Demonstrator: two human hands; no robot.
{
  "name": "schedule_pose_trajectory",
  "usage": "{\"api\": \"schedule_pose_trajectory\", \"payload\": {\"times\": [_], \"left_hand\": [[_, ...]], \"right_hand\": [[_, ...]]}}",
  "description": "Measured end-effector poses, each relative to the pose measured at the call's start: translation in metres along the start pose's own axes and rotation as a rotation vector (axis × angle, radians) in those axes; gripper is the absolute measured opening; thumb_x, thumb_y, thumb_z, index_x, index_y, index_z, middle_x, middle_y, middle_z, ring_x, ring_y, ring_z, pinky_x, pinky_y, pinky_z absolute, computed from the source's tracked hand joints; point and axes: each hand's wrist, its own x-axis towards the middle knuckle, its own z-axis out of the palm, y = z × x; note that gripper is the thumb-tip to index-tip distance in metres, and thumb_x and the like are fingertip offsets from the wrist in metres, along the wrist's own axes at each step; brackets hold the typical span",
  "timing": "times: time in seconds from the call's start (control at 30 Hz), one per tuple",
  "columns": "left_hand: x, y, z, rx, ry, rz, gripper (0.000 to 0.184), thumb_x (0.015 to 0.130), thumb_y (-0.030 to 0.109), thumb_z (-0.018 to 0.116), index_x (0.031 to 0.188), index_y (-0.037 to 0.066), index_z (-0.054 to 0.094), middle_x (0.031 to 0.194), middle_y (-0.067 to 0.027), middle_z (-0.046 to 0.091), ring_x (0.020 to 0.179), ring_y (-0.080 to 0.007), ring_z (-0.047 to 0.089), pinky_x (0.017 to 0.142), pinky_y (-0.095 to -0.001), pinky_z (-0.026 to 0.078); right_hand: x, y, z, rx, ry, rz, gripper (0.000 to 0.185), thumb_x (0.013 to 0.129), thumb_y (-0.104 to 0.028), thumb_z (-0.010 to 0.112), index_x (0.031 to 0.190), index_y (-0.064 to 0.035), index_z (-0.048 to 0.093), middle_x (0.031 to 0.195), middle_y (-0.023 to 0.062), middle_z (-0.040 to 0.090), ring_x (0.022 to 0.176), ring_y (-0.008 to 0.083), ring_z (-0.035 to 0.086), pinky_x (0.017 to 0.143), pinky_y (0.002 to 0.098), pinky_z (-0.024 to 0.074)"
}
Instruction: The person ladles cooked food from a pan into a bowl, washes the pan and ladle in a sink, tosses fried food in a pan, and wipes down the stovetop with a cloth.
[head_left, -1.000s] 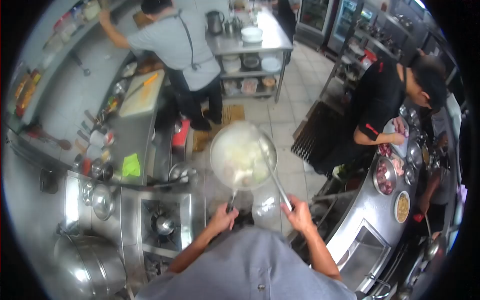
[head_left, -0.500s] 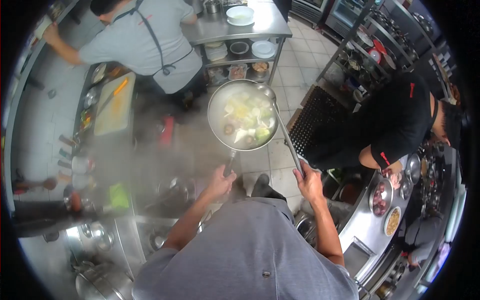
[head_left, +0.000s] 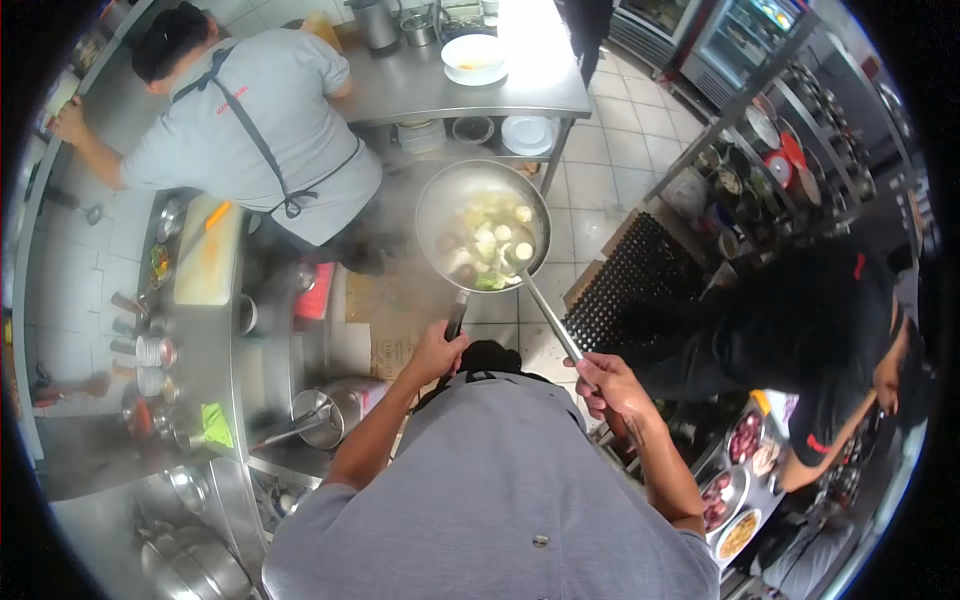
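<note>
One wide metal pan (head_left: 437, 215), held up in mid-air over the tiled floor (head_left: 585, 195), forward of the torso. Likely front-heavy: rigid, loaded, prone to tip or slosh at the far rim. Probably hot, going by the steam. Take only by the black handle (head_left: 456, 318) at the near edge, full fist; avoid the rim.

Ladle (head_left: 551, 320), smaller: long, stiff, fairly light. Crosses the near-right rim; can't make out the bowl end. Best hold on the upper shaft, away from heat.

Food pieces (head_left: 503, 233), smallest: pale, green and some brown, centre to near rim. Look soft, slippery, easy to break; no hard squeeze.

Pose: both forearms forward, elbows bent, angled in toward the pan. Left hand (head_left: 437, 352) closed firmly round the black handle. Right hand (head_left: 612, 385) out to the right, fingers wrapped on the ladle shaft; can't tell exact finger load.
</note>
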Motion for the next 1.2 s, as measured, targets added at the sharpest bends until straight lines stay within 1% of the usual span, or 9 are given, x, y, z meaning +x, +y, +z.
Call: {"api": "schedule_pose_trajectory", "payload": {"times": [0.23,0.4,0.5,0.73,0.83,0.93,1.03,1.13,1.2], "left_hand": [[0.073,0.049,0.017,-0.011,0.091,0.032,0.015,0.091,0.013,0.062,0.091,0.002,0.053,0.059,-0.0039,0.055,0.044,-0.0132,0.054,0.041,-0.0309,0.044],[0.124,0.099,0.02,-0.059,0.136,0.021,0.014,0.091,0.013,0.062,0.092,0.002,0.052,0.06,-0.0023,0.053,0.044,-0.0122,0.052,0.042,-0.0298,0.043],[0.155,0.129,0.02,-0.14,0.138,0.028,0.019,0.09,0.018,0.065,0.095,0.004,0.053,0.064,-0.0019,0.054,0.046,-0.0113,0.052,0.043,-0.0286,0.042],[0.215,0.196,0.017,-0.169,0.219,0.038,0.018,0.09,0.017,0.065,0.092,0.003,0.053,0.066,-0.0008,0.054,0.047,-0.0095,0.053,0.043,-0.0283,0.043],[0.233,0.232,0.019,-0.217,0.264,-0.009,0.018,0.09,0.016,0.065,0.092,0.003,0.053,0.065,-0.0009,0.054,0.047,-0.0094,0.053,0.044,-0.028,0.043],[0.254,0.255,0.026,-0.273,0.333,-0.004,0.017,0.09,0.016,0.064,0.092,0.003,0.053,0.065,-0.0013,0.054,0.047,-0.0096,0.053,0.045,-0.0277,0.044],[0.278,0.278,0.038,-0.293,0.43,-0.042,0.017,0.091,0.015,0.063,0.092,0.002,0.053,0.064,-0.0017,0.053,0.048,-0.0103,0.053,0.045,-0.0281,0.043],[0.3,0.321,0.059,-0.316,0.53,-0.091,0.017,0.091,0.016,0.063,0.093,0.002,0.052,0.062,-0.002,0.053,0.048,-0.0109,0.052,0.046,-0.0284,0.043],[0.323,0.339,0.084,-0.402,0.654,-0.113,0.017,0.092,0.015,0.063,0.094,0.002,0.052,0.062,-0.0021,0.052,0.048,-0.0111,0.053,0.045,-0.0289,0.043]], "right_hand": [[0.046,-0.113,-0.021,-0.029,-0.089,0.073,0.032,0.104,-0.024,0.053,0.12,0.0027,0.059,0.066,-0.003,0.046,0.045,0.0035,0.035,0.038,0.0219,0.0297],[0.108,-0.19,-0.04,-0.073,-0.239,0.077,0.033,0.104,-0.022,0.052,0.124,0.0029,0.058,0.066,-0.003,0.046,0.044,0.0031,0.036,0.038,0.0199,0.0339],[0.144,-0.241,-0.049,-0.083,-0.307,0.098,0.032,0.104,-0.022,0.05,0.124,0.0026,0.058,0.066,-0.0027,0.046,0.043,0.0031,0.036,0.037,0.0196,0.0335],[0.191,-0.372,-0.061,-0.161,-0.354,0.193,0.031,0.104,-0.021,0.05,0.123,0.0026,0.058,0.066,-0.002,0.046,0.043,0.0024,0.035,0.036,0.0191,0.0298],[0.211,-0.434,-0.064,-0.242,-0.386,0.219,0.031,0.104,-0.021,0.05,0.123,0.0027,0.058,0.066,-0.0017,0.046,0.042,0.0022,0.034,0.035,0.019,0.0282],[0.238,-0.497,-0.071,-0.337,-0.398,0.269,0.036,0.102,-0.023,0.052,0.124,0.0056,0.055,0.064,0.0004,0.045,0.039,0.0036,0.033,0.033,0.0186,0.0276],[0.273,-0.56,-0.08,-0.469,-0.483,0.277,0.036,0.102,-0.025,0.055,0.124,0.0026,0.057,0.064,-0.0005,0.046,0.04,0.0039,0.036,0.034,0.0203,0.0295],[0.316,-0.622,-0.089,-0.637,-0.559,0.287,0.039,0.101,-0.029,0.056,0.123,0.0033,0.058,0.062,-0.0003,0.045,0.038,0.0043,0.035,0.032,0.0212,0.0289],[0.342,-0.666,-0.088,-0.753,-0.59,0.288,0.041,0.101,-0.031,0.056,0.122,0.0037,0.059,0.06,-0.0002,0.044,0.035,0.0043,0.033,0.031,0.0226,0.0277]]}}
